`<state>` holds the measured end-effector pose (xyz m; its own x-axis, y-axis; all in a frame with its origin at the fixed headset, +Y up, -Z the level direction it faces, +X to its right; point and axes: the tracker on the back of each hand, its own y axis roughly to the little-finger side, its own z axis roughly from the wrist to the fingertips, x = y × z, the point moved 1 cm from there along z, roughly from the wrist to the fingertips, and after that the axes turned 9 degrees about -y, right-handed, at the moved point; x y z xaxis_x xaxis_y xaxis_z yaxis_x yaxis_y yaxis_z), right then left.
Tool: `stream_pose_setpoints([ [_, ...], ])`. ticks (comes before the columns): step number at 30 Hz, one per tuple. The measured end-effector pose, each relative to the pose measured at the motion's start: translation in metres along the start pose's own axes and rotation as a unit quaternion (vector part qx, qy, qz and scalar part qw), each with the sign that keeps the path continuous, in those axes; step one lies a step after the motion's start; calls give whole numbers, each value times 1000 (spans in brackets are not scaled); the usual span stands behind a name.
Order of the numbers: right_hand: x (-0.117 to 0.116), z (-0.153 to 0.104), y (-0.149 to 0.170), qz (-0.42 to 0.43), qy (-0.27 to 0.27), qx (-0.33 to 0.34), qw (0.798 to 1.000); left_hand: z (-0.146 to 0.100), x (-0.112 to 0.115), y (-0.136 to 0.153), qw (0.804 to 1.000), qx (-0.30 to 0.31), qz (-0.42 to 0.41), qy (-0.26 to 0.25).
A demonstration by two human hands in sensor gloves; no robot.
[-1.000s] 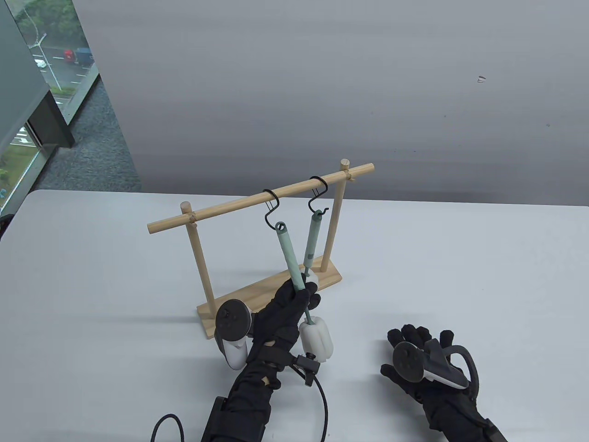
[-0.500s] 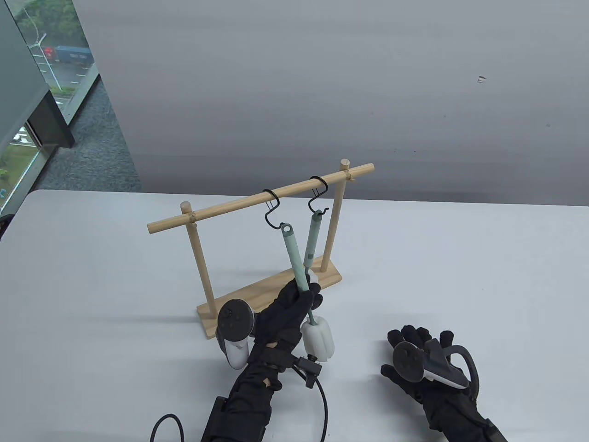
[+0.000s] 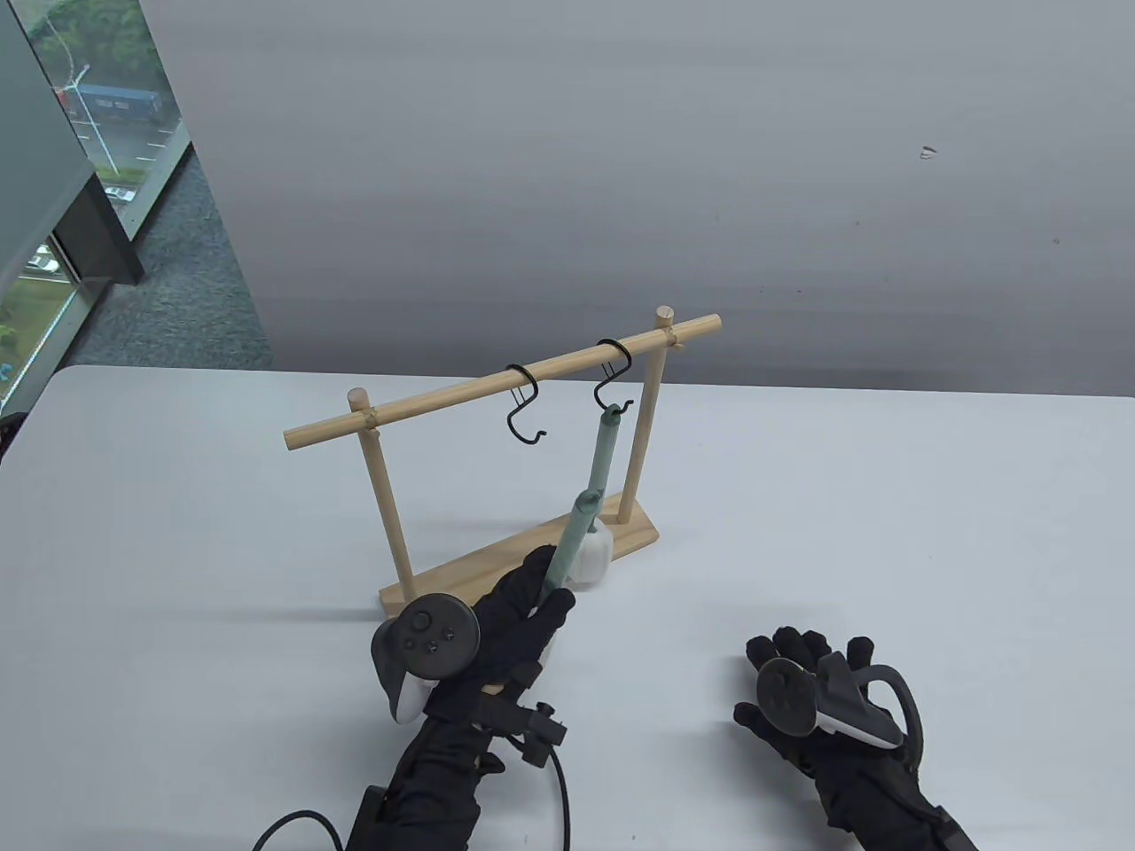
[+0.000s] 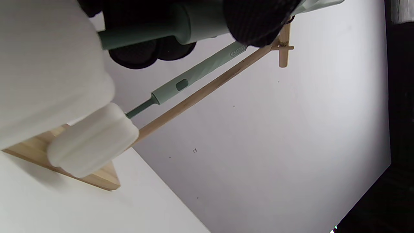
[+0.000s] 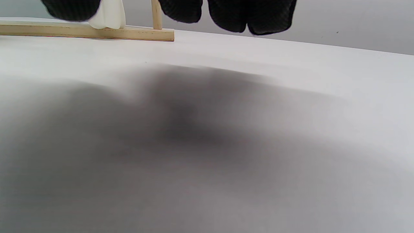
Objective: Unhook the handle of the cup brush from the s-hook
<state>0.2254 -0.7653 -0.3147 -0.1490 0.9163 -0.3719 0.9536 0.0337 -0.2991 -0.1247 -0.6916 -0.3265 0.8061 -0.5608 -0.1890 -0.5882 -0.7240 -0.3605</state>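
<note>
My left hand [image 3: 543, 596] grips the green handle of a cup brush [image 3: 572, 532], which is free of the left black S-hook [image 3: 525, 417] and tilts up toward the rack. The hook hangs empty on the wooden rail [image 3: 497, 383]. In the left wrist view the held handle [image 4: 194, 22] sits under my fingers [image 4: 258, 16], with its white sponge head [image 4: 48, 64] close to the camera. My right hand [image 3: 798, 660] lies flat on the table with fingers spread, holding nothing.
A second cup brush [image 3: 601, 456] hangs from the right S-hook [image 3: 612, 390], its sponge head [image 3: 592, 554] near the rack's wooden base [image 3: 470, 572]. The rack's posts stand at both ends. A cable [image 3: 559, 789] trails from my left wrist.
My left hand lifted the brush's loop off the left S-hook, then drew the brush down and toward me, tilting it. The hook now hangs empty. The right hand has not moved.
</note>
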Motion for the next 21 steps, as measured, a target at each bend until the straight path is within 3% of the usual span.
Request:
stream_pose_setpoints([
  [4,0,0,-1,-2,-3,0,1000,-7,-4,4,990,26,137,37],
  [9,0,0,-2,-2,-7,0,1000,-11,4,11,956,24,274,102],
  [15,-1,0,-3,-4,-11,1,1000,-13,17,25,919,7,361,159],
  [21,-1,0,-3,-2,-14,1,1000,-17,24,40,870,-27,436,227],
])
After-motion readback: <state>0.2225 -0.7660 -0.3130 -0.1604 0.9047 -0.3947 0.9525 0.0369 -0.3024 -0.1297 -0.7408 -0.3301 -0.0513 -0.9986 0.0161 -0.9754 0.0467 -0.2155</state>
